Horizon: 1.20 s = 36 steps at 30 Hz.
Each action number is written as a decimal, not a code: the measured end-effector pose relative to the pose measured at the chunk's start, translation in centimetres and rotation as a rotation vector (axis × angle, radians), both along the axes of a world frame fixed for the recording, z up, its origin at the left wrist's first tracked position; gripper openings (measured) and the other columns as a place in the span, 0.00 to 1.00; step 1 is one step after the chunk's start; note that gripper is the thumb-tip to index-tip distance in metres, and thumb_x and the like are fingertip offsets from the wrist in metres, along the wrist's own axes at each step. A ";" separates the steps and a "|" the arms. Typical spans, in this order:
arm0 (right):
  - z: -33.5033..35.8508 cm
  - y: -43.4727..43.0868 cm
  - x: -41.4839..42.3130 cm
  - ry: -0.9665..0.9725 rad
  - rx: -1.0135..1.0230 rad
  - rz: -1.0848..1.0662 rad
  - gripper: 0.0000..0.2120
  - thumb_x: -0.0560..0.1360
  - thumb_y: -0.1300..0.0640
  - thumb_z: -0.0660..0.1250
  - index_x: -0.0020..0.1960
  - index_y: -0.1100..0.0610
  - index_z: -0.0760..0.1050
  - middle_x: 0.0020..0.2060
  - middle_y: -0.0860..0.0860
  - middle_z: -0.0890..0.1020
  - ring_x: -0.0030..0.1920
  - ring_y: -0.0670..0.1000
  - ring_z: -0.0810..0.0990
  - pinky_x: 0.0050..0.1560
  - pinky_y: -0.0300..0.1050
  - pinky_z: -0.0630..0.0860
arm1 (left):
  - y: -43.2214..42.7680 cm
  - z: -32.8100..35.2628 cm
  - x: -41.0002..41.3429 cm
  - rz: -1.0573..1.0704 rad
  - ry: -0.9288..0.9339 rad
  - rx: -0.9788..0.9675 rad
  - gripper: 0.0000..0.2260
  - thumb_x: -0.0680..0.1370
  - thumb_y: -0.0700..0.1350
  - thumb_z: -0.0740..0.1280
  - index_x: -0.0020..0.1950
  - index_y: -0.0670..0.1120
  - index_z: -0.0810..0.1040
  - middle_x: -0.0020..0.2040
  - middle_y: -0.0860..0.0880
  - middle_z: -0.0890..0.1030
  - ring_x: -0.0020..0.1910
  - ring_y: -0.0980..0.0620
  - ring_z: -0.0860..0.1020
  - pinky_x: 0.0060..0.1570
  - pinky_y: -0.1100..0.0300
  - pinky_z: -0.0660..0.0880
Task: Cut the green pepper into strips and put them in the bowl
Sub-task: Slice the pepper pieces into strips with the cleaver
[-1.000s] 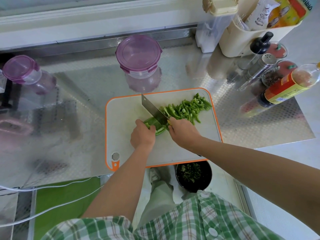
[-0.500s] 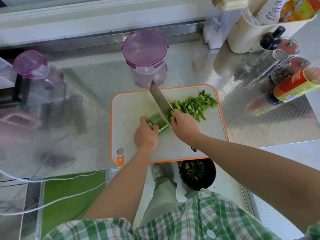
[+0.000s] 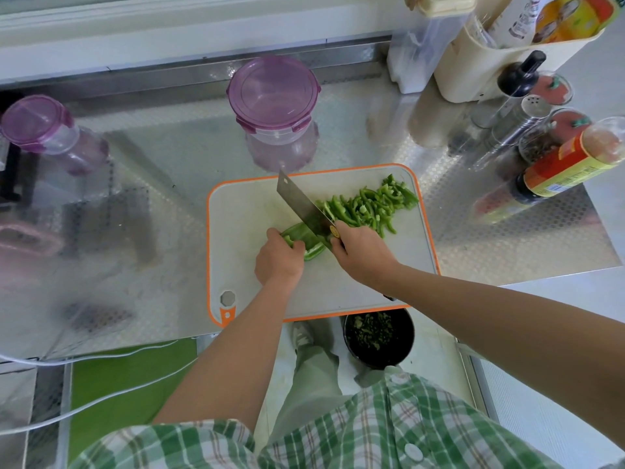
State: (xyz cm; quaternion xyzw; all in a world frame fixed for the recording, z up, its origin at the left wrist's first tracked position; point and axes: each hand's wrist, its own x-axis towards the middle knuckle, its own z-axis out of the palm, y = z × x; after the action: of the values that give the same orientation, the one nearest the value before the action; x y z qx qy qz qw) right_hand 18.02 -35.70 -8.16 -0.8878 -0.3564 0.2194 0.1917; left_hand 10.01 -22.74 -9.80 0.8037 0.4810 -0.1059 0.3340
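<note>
**Slicing the last piece of green pepper**

The uncut piece of green pepper (image 3: pixel 306 240) lies near the middle of the cutting board (image 3: pixel 243 204). It is pinned under the left hand (image 3: pixel 279 262), whose fingers are curled over its left end and press it down. The cleaver (image 3: pixel 302 204) stands across the piece's right end with its tip pointing away from the person. The right hand (image 3: pixel 363 252) has its fingers wrapped tight round the handle, close up to the blade. Just right of the blade, a heap of cut strips (image 3: pixel 368 204) runs toward the board's far right corner.

To do this step well, the left fingertips should stay tucked so the knuckles guide the flat of the blade. That hand should creep back evenly, so each strip matches those already cut. As the piece gets short the risk to the fingers grows — slower, shallower strokes look wise.

Below the board's near edge sits a dark round container (image 3: pixel 407 340) with chopped bits in it — whether it is the bowl I cannot tell. A purple-lidded container (image 3: pixel 273 93) stands on the steel counter (image 3: pixel 169 157) beyond the board.
</note>
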 end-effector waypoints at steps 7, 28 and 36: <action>-0.2 0.1 0.2 -0.001 -0.012 0.007 0.07 0.81 0.57 0.56 0.45 0.58 0.65 0.27 0.52 0.70 0.27 0.54 0.70 0.27 0.46 0.65 | 0.2 -0.2 0.2 -0.013 0.004 0.009 0.14 0.79 0.50 0.63 0.59 0.43 0.68 0.54 0.42 0.79 0.52 0.39 0.77 0.41 0.54 0.69; 0.1 1.0 0.6 0.046 0.016 -0.141 0.09 0.81 0.56 0.55 0.44 0.59 0.64 0.30 0.54 0.72 0.31 0.57 0.72 0.29 0.48 0.66 | -0.8 0.2 -0.5 -0.049 -0.078 0.153 0.14 0.79 0.49 0.62 0.63 0.46 0.67 0.50 0.43 0.81 0.48 0.39 0.79 0.38 0.54 0.68; 0.7 0.6 0.4 0.028 -0.070 -0.008 0.08 0.81 0.56 0.54 0.44 0.55 0.62 0.30 0.51 0.69 0.31 0.56 0.71 0.32 0.49 0.69 | -0.7 0.2 0.3 0.016 -0.054 0.059 0.13 0.79 0.48 0.62 0.61 0.44 0.68 0.53 0.42 0.80 0.52 0.38 0.77 0.41 0.54 0.67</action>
State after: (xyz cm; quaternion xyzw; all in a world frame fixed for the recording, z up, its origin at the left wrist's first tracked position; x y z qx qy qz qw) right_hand 18.44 -35.07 -7.49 -0.8922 -0.3420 0.2434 0.1667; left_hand 10.33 -23.40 -9.61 0.8118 0.4812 -0.0671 0.3239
